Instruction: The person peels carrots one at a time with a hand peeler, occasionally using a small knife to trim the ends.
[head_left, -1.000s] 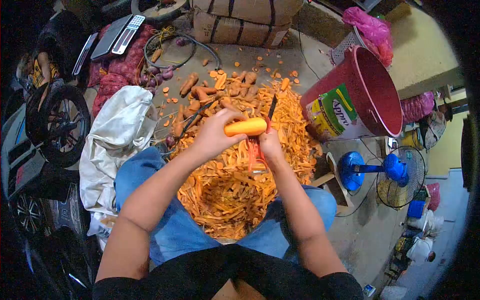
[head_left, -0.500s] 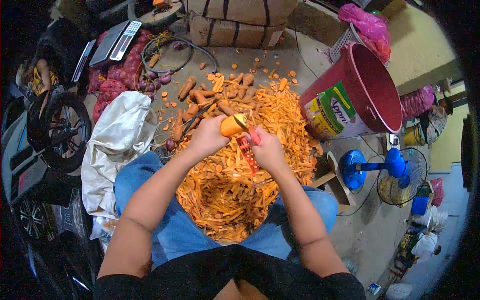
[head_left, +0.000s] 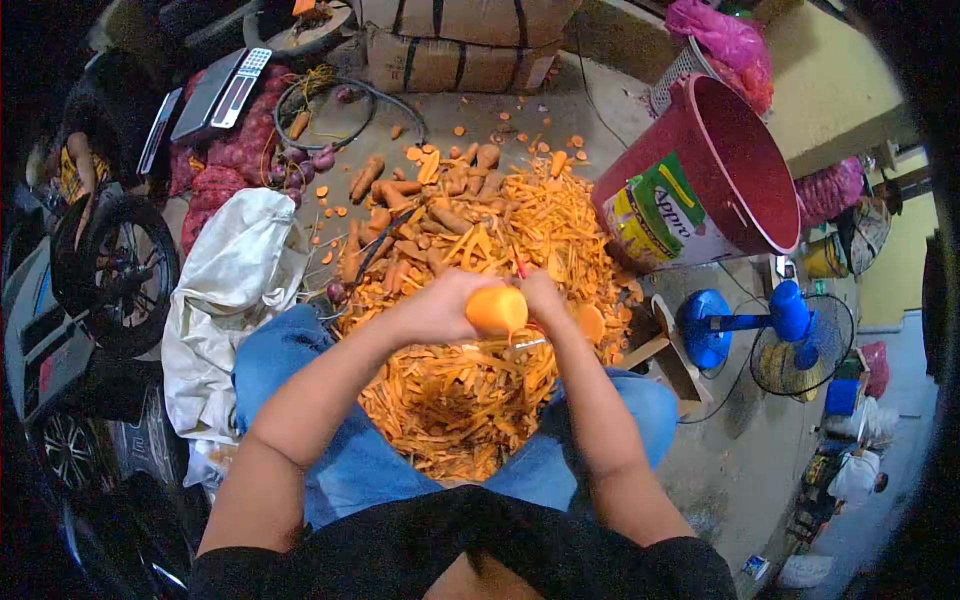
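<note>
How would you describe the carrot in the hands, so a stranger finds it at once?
Find the orange heap of peelings on the floor. Above it, the left hand holds one carrot; unlike the dull carrots beyond, it is smooth and bright.

On my feed a red bucket (head_left: 660, 215) with a green label lies tilted at far right, a pink bag (head_left: 725, 35) behind it; a blue fan (head_left: 790, 320) stands on the floor at near right; cardboard boxes (head_left: 450, 50) line the far edge; a white sack (head_left: 235, 280) slumps at left, red mesh bags (head_left: 225, 160) beyond it, a scale (head_left: 215, 90) lying on them; a dark wheel (head_left: 115, 270) sits at the left edge; I see orange peelings (head_left: 470, 390) heaped mid-floor, unpeeled carrots (head_left: 420, 200) at their far side.
</note>
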